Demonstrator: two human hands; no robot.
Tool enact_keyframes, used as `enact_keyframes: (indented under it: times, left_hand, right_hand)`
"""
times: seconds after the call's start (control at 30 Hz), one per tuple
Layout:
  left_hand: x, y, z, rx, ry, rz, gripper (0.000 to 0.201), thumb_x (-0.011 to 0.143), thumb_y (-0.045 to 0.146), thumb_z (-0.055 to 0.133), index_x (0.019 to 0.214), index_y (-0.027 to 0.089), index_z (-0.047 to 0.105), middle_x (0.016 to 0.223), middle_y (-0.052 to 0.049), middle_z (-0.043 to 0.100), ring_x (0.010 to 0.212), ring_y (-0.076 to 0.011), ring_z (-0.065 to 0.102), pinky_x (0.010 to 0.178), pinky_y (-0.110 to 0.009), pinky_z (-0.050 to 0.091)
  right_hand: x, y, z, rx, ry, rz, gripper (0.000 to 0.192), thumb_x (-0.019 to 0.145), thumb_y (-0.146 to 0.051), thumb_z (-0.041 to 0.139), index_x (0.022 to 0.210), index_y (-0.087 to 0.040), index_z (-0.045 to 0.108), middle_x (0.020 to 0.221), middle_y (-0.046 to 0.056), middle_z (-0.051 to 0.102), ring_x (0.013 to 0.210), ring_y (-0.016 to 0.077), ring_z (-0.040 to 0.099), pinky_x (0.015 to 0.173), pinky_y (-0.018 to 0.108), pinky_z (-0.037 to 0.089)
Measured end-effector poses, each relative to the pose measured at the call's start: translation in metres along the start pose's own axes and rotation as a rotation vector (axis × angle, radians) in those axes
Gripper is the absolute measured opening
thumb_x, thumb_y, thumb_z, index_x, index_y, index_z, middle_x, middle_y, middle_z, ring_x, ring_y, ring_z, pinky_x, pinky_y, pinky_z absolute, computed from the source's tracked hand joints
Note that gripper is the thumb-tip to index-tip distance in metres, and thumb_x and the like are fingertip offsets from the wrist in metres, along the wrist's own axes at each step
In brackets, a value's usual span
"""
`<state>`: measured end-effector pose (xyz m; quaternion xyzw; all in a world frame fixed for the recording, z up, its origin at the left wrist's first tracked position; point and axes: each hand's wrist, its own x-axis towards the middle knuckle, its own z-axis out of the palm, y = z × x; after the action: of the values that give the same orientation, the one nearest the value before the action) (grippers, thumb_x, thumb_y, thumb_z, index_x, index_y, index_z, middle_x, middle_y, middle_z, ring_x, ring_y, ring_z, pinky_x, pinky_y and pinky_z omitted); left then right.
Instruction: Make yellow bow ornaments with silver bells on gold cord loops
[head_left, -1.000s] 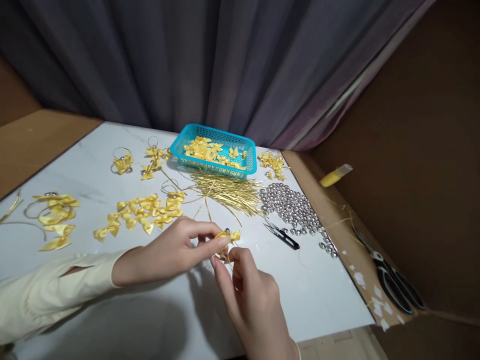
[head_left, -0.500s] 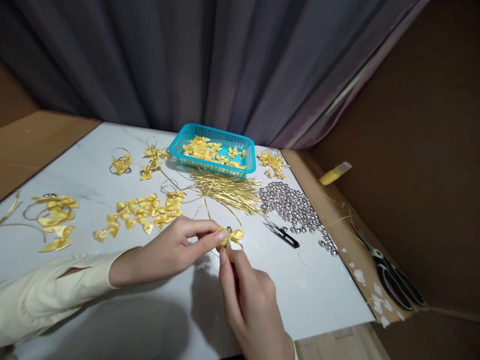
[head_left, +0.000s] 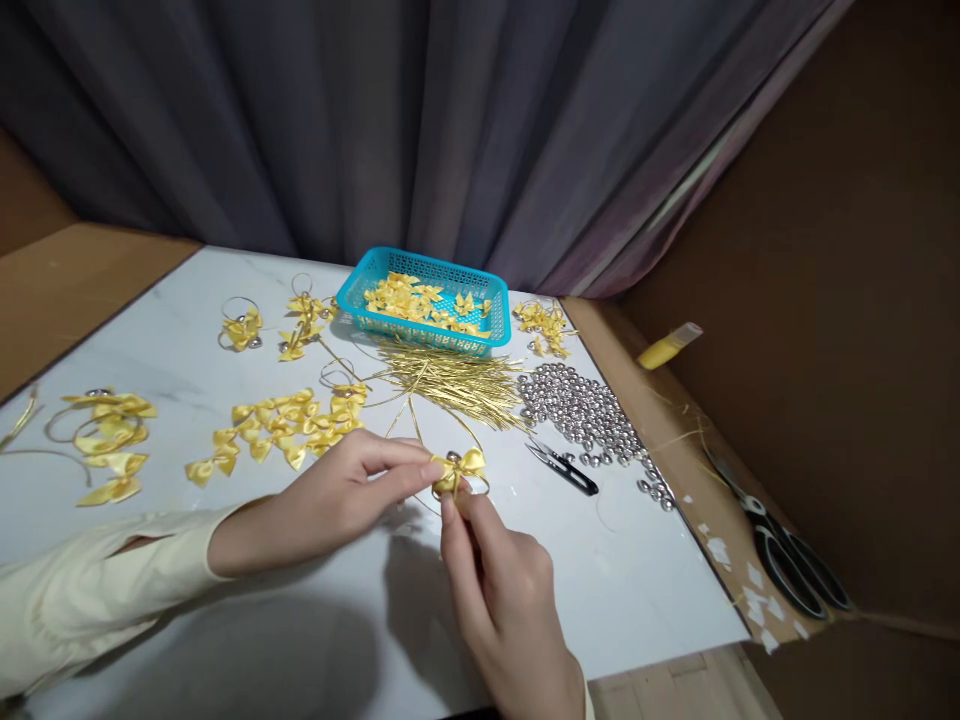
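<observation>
Both hands meet over the white table [head_left: 637, 580] on one small yellow ribbon bow [head_left: 463, 466] with a silver bead and a gold cord loop. My left hand [head_left: 330, 505] pinches the bow's left side between thumb and forefinger. My right hand [head_left: 499, 590] comes up from below and grips the gold cord just under the bow. Loose yellow bows [head_left: 289, 425] lie to the left of my left hand. A bundle of gold cords [head_left: 457, 385] lies just beyond the hands.
A turquoise basket [head_left: 487, 345] of yellow bows stands at the back. Silver beads [head_left: 581, 410] and small black thread snips [head_left: 564, 470] lie to the right. Large black scissors [head_left: 780, 560] rest on the cardboard at the right edge. Finished bows with loops [head_left: 109, 435] sit far left.
The bow has shifted slightly to the right and up between my fingers. My right hand has closed in under it and taken the cord; my left hand has barely moved.
</observation>
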<state>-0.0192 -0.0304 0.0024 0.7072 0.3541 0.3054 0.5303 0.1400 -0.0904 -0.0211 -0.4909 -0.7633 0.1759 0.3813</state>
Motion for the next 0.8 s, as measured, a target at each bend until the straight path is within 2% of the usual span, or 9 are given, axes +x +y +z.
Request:
enact_keyframes:
  times: [0.17,0.27,0.4,0.63,0.8]
  left_hand:
    - [-0.0001,-0.0028,-0.0006,0.033,0.027,0.012,0.030,0.089,0.025,0.045,0.062,0.016,0.055,0.065,0.001,0.055,0.066,-0.0128,0.052,0.063,-0.024,0.041]
    - [0.0018,-0.0042,-0.0010,0.068,0.077,0.077,0.023,0.087,0.022,0.049,0.068,0.016,0.060,0.077,-0.001,0.062,0.076,-0.0133,0.057,0.069,-0.023,0.043]
    - [0.0035,-0.0060,-0.0008,0.157,0.147,0.169,0.018,0.086,0.017,0.052,0.070,0.016,0.062,0.085,-0.001,0.062,0.084,-0.0115,0.058,0.076,-0.019,0.042]
    - [0.0023,-0.0096,-0.0007,0.198,0.137,0.225,0.017,0.087,0.014,0.051,0.075,0.015,0.063,0.086,-0.001,0.061,0.083,-0.0105,0.058,0.076,-0.019,0.043]
    - [0.0022,-0.0090,-0.0012,0.183,0.118,0.192,0.017,0.086,0.015,0.051,0.076,0.015,0.064,0.086,-0.002,0.062,0.084,-0.0111,0.059,0.076,-0.019,0.043]
  right_hand:
    - [0.0012,0.0024,0.0002,0.008,0.021,0.002,0.019,0.091,-0.011,0.039,0.077,-0.014,0.052,0.055,-0.003,0.044,0.043,0.0081,0.036,0.043,0.022,0.030]
    - [0.0011,0.0040,0.0002,0.000,0.040,0.016,0.022,0.090,-0.010,0.041,0.071,-0.016,0.049,0.059,-0.001,0.046,0.051,0.0097,0.041,0.049,0.023,0.032]
    - [0.0009,0.0035,-0.0003,-0.047,0.054,0.041,0.021,0.091,-0.010,0.041,0.073,-0.015,0.051,0.068,0.003,0.047,0.064,0.0143,0.044,0.057,0.027,0.036]
    - [0.0024,0.0040,-0.0013,-0.003,0.093,0.044,0.015,0.088,-0.007,0.044,0.081,-0.014,0.055,0.093,0.009,0.043,0.083,0.0174,0.047,0.070,0.032,0.042]
    - [0.0033,0.0042,-0.0019,0.136,0.062,0.042,0.018,0.089,-0.004,0.042,0.083,-0.016,0.054,0.091,0.005,0.047,0.083,0.0140,0.051,0.071,0.027,0.043]
